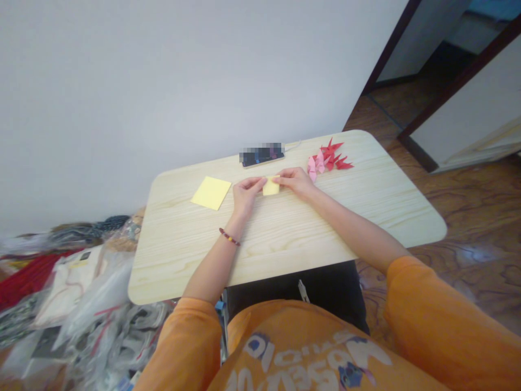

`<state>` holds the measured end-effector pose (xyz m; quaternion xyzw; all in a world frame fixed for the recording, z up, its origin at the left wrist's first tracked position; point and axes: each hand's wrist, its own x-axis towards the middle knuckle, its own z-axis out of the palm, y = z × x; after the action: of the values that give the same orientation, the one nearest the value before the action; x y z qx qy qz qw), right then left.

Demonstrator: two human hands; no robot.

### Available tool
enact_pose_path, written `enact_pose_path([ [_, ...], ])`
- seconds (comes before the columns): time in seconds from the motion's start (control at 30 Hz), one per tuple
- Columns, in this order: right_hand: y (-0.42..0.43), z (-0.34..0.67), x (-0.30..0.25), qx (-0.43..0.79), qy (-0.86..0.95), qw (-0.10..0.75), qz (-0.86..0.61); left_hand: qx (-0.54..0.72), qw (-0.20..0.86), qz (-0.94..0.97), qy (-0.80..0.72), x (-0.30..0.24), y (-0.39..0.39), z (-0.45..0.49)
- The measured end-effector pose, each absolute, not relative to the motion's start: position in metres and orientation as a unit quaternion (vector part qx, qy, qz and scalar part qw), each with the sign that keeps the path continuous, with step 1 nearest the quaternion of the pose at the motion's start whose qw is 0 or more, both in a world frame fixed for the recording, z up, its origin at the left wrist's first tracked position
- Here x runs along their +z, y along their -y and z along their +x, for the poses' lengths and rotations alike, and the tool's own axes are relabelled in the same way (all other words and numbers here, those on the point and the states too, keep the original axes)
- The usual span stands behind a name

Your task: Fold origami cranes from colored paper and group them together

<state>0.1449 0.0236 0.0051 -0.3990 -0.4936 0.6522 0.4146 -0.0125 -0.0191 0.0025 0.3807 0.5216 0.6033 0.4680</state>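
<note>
A small folded piece of yellow paper (271,187) is held between my two hands over the middle of the table. My left hand (246,193) pinches its left edge with thumb and fingers. On the opposite side, my right hand (298,182) grips the upper right corner. To the left of my left hand lies a flat stack of yellow square paper (211,193). Right of my right hand rest pink origami cranes (316,164) and red origami cranes (336,156), several in all.
A phone (262,155), its screen partly blurred, sits at the table's back edge near the wall, with a white cable beside it. The light wooden table (183,255) has rounded corners. Clothes and plastic bags (93,293) are piled at the left. A doorway opens at the right.
</note>
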Motion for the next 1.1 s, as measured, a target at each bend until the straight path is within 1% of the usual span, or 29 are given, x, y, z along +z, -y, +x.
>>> enact_pose_path([
  [0.4, -0.0250, 0.1451, 0.0025, 0.654, 0.497, 0.416, -0.389, 0.602, 0.461, 0.382, -0.528, 0.0023, 0.0186, -0.0122],
  [0.73, -0.0273, 0.1420, 0.0020, 0.690, 0.465, 0.423, -0.359, 0.628, 0.457, 0.351, -0.523, 0.0008, 0.0175, -0.0098],
  [0.93, -0.0259, 0.1420, 0.0049, 0.676, 0.455, 0.427, -0.392, 0.636, 0.441, 0.354, -0.525, -0.0010, 0.0179, -0.0079],
  [1.1, -0.0247, 0.1416, 0.0058, 0.640, 0.451, 0.445, -0.435, 0.645, 0.452, 0.337, -0.516, -0.0008, 0.0185, -0.0056],
])
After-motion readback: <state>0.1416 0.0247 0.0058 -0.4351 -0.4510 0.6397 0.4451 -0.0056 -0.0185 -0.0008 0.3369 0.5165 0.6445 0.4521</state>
